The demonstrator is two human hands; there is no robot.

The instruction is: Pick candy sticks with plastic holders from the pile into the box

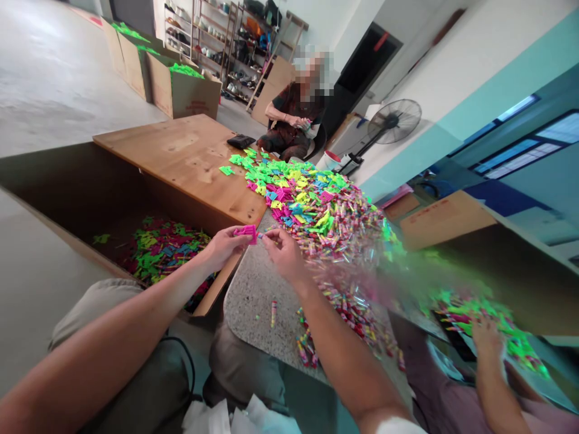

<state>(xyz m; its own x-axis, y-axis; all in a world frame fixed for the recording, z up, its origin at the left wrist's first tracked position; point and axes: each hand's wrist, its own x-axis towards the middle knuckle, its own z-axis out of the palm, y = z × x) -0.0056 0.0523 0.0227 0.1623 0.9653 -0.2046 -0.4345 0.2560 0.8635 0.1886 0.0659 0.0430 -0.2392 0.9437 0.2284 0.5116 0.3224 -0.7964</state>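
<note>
My left hand is pinched on a small pink plastic piece over the near corner of the speckled table. My right hand is closed right beside it, fingertips touching the pink piece and pinching something thin I cannot make out. Just beyond the hands lies a big heap of small wrapped tubes and flat plastic pieces in green, yellow, pink and blue. A single tube lies on the bare tabletop below my right wrist.
An open cardboard box on my left holds several coloured pieces, a wooden board across its far side. A seated person works at the far end. Another person's hand reaches into a box at right. A fan stands behind.
</note>
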